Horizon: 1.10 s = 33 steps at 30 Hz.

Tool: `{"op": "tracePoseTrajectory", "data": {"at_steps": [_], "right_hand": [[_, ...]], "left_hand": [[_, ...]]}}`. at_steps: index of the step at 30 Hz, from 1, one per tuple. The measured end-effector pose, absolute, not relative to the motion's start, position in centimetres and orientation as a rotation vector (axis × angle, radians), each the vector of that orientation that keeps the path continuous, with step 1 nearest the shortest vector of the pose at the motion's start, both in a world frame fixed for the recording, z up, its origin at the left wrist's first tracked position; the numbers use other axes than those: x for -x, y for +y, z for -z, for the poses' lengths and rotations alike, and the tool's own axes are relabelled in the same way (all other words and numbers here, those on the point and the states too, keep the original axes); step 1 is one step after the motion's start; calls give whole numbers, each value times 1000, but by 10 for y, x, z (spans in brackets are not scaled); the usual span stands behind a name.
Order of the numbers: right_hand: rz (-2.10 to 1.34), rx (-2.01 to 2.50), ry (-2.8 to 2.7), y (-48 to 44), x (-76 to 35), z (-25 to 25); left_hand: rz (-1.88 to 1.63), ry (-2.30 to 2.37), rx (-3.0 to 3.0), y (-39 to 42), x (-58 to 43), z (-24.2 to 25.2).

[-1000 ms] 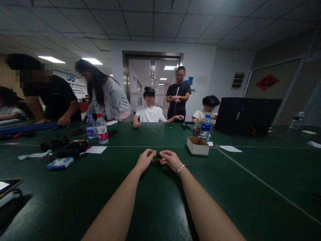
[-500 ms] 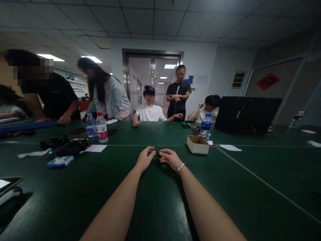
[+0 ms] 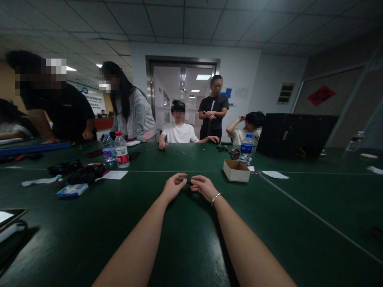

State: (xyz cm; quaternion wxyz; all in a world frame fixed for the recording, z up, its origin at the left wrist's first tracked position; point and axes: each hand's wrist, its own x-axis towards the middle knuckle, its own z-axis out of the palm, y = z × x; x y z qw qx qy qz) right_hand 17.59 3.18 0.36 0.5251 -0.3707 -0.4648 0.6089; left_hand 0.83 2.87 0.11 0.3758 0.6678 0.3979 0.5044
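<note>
I observed the left hand [image 3: 174, 187] and right hand [image 3: 206, 188], fingers [image 3: 181, 175] nearly closed, pinching a small dark object [image 3: 188, 181] between them. An open box [image 3: 235, 174] stood right of the fingers.

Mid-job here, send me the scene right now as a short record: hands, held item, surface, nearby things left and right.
right hand: pinching a small dark object
left hand: fingertips at that object's left end; grip unclear
held item: too small to identify
surface: green table
to the right: open box, with a blue-labelled bottle behind it
to the left: white paper, blue-and-white packet
farther left: red-capped bottle beside a blue-capped one
</note>
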Motion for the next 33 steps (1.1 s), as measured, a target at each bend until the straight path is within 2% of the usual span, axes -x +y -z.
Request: {"op": "tracePoseTrajectory", "data": {"at_steps": [12,19,29,33], "right_hand": [[-1464,898,-1161,27,-174,-8],[-1484,864,-1135,26,-176,-7],[-1474,881,-1179,28,-176,-5],[-1482,875,-1164,28,-177,-5]], "left_hand": [[-1176,1256,-1697,31,-7,3],[-1276,1023,-1723,32,-5,2],[-1160,1330,-1748,30,-9,3],[-1227,1249,-1727,27,-10,2]]}}
